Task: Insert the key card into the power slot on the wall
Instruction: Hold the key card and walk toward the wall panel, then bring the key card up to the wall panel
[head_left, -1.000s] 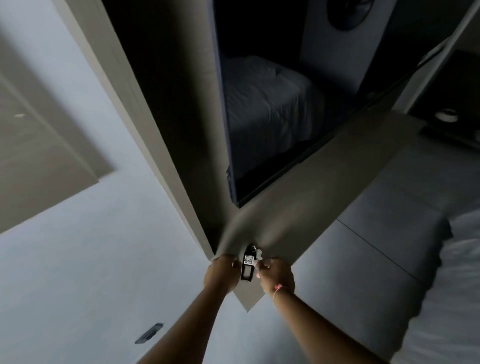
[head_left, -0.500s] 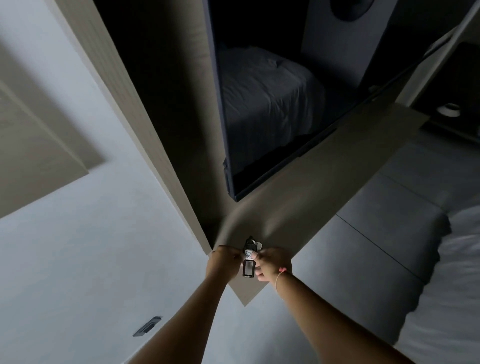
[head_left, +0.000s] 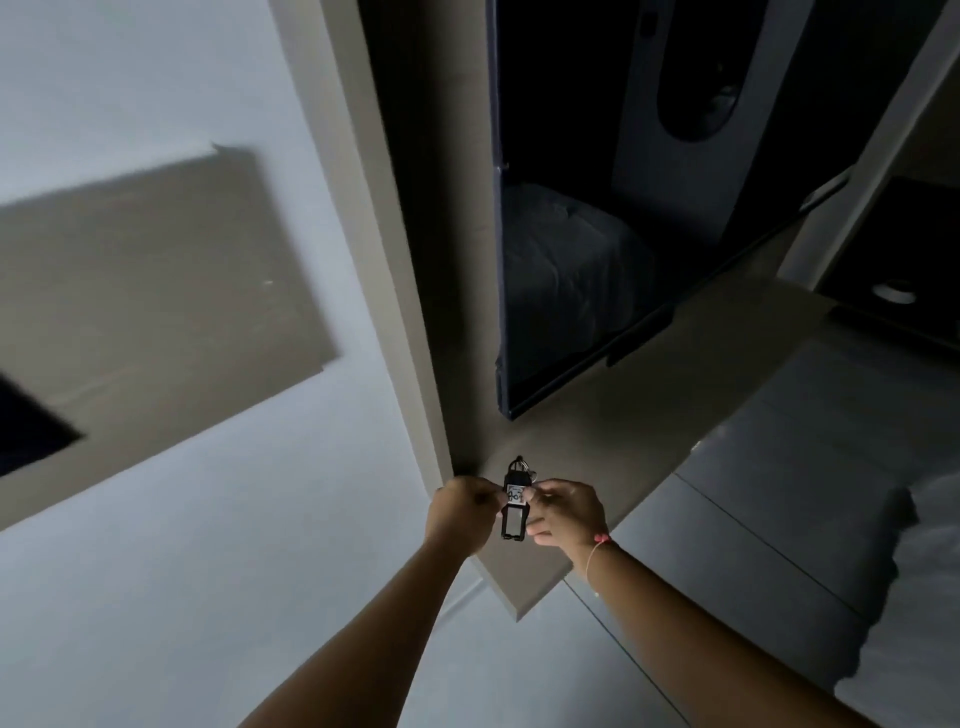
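Note:
A small black key card tag (head_left: 514, 512) with a white label and a metal ring at its top is held upright between both hands in the dim room. My left hand (head_left: 461, 512) pinches its left edge. My right hand (head_left: 566, 512) pinches its right edge; a thin pink string circles that wrist. Both hands hover in front of a beige wall panel (head_left: 597, 441). No power slot shows in this view.
A dark mirror or screen (head_left: 597, 234) on the panel reflects a bed. White wall (head_left: 182, 571) spreads left, with a beige panel (head_left: 156, 286) on it. White bedding (head_left: 924, 597) lies at the right edge, beside a grey padded headboard (head_left: 779, 519).
The view has swung to the left and tilted, so more white wall and the beige panel show. Both hands still hold the tag together, a little higher in the frame.

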